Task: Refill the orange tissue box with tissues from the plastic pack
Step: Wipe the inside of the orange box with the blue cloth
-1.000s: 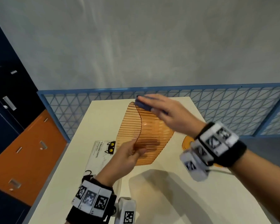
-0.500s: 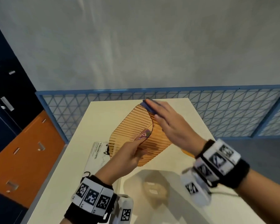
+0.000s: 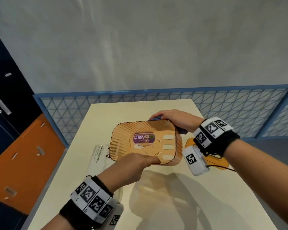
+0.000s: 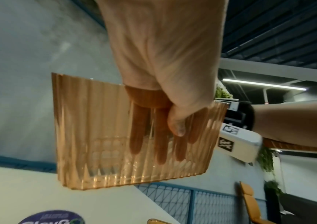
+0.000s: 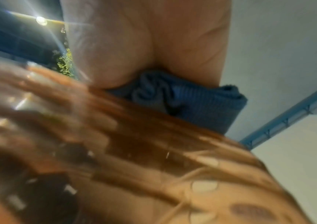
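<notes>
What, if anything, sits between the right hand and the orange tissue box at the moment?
A folded blue cloth lies between the right hand and the far wall of the orange tissue box. The left hand grips the near wall directly, with its fingers inside.

Box (image 3: 145,143): translucent orange plastic, glossy, with ribbed walls, a smooth slotted base and a shiny purple label (image 3: 144,137). Cloth (image 5: 195,103): blue ribbed fabric, matt and soft; pack (image 3: 96,156): clear glossy plastic film with printing. Table (image 3: 165,205): smooth cream top with a slight sheen; wall (image 3: 140,47): matt grey, mottled like plaster.
</notes>
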Motion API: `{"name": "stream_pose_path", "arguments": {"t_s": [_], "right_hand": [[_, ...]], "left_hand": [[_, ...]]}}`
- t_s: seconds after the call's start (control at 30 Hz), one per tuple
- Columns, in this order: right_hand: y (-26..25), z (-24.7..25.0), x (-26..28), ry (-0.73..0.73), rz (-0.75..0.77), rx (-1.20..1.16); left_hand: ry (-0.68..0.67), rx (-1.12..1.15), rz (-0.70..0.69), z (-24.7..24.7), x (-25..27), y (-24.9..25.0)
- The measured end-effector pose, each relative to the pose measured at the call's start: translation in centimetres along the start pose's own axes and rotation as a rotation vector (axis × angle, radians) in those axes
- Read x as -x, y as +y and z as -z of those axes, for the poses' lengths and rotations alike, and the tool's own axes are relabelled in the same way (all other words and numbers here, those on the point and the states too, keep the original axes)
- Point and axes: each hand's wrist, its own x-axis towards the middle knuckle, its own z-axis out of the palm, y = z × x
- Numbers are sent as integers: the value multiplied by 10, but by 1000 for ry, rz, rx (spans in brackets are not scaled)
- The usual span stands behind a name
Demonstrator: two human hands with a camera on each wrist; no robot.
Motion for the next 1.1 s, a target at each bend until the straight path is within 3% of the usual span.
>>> {"name": "stream_pose_path", "arguments": {"t_s": [0.1, 0.27, 0.4, 0.53, 0.73, 0.9, 1.0, 1.1], "right_hand": [[3, -9, 13, 96, 19, -81], [12, -64, 44, 567, 255, -208], [32, -110, 45, 790, 312, 32], [55, -131, 41, 891, 300, 359], [90, -139, 50, 805, 405, 660], [126, -141, 75, 496, 345, 794], [150, -135, 80, 233, 223, 854], [167, -130, 76, 126, 101, 836]], "left_hand": [[19, 50, 52, -5, 0, -7], [98, 303, 144, -4, -14, -5], [113, 510, 152, 8, -24, 3], [119, 870, 244, 8, -32, 16], [173, 1029, 306, 11, -40, 12], [104, 901, 343, 16, -45, 7], [33, 828, 330, 12, -51, 9], [-99, 559, 270, -9, -66, 11]]}}
